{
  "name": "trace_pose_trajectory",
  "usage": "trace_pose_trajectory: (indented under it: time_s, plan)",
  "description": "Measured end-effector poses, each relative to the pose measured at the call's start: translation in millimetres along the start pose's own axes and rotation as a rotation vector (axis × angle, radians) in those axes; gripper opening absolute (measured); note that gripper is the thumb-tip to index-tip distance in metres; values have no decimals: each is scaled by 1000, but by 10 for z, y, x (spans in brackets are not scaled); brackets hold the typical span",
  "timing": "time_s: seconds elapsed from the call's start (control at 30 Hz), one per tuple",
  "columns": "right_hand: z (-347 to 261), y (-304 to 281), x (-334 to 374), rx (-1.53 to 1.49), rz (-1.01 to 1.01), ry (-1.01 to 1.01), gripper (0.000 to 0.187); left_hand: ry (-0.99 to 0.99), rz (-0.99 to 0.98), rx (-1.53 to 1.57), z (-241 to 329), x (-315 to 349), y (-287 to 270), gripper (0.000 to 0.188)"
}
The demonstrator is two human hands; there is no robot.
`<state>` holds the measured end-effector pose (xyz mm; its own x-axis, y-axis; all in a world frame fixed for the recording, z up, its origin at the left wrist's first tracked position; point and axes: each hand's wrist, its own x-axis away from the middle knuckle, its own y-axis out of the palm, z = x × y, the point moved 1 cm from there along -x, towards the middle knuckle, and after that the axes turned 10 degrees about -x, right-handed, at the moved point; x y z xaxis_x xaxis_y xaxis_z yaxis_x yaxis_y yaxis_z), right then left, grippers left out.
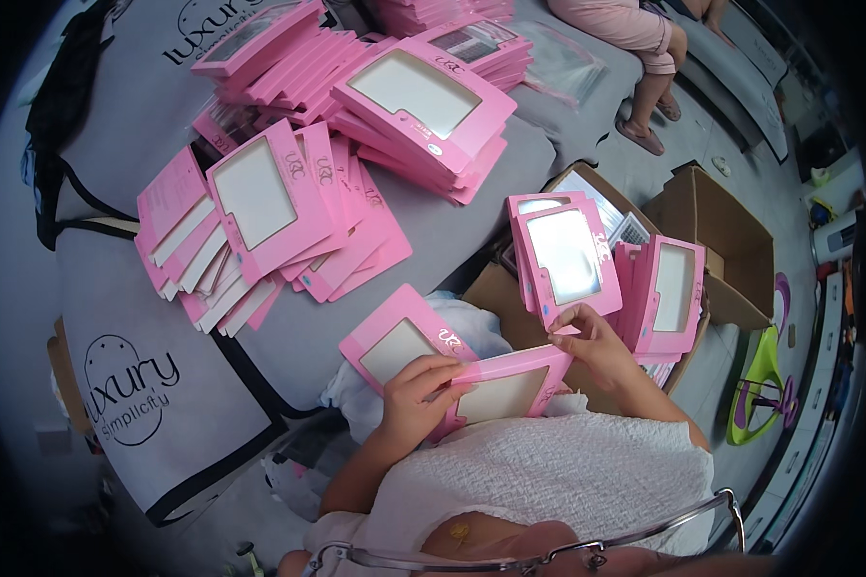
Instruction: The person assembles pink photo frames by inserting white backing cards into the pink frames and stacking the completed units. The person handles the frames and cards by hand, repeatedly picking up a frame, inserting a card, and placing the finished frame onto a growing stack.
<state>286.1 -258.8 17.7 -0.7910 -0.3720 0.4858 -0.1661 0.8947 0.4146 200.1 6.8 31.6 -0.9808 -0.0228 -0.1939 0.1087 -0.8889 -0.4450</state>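
Note:
A pink flat cardboard box with a clear window (502, 396) is held upright against my lap. My left hand (419, 399) grips its left end, fingers over the top edge and closed on it. At its upper right corner is my right hand (595, 346), with thumb and forefinger pinched together; whether they grip the end flap or only touch it is hard to see. Another pink windowed box (394, 337) lies just beyond my left hand. Past my right hand, several pink boxes (560, 255) lean in an open brown carton (500, 293).
Pink boxes (423, 91) are stacked on the grey sofa (452, 231), and pink sleeves (260, 197) lie fanned out at left. A second brown carton (731, 236) stands on the floor at right, near a green and purple item (755, 385). Another person's legs (656, 87) show at top right.

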Motion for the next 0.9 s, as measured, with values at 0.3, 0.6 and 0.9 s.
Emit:
trace_pose_trajectory:
  time_s: [0.3,0.6,0.9]
  plan:
    - [417,-28,-4,11,-431,-46,58,-396,-90,217,-473,412,129,51]
    - [560,474,-471,374,-382,-305,43,-231,222,143,-765,393,-175,59]
    - [750,930,-1072,746,-285,-520,48,-76,740,90,-633,-474,-1352,45]
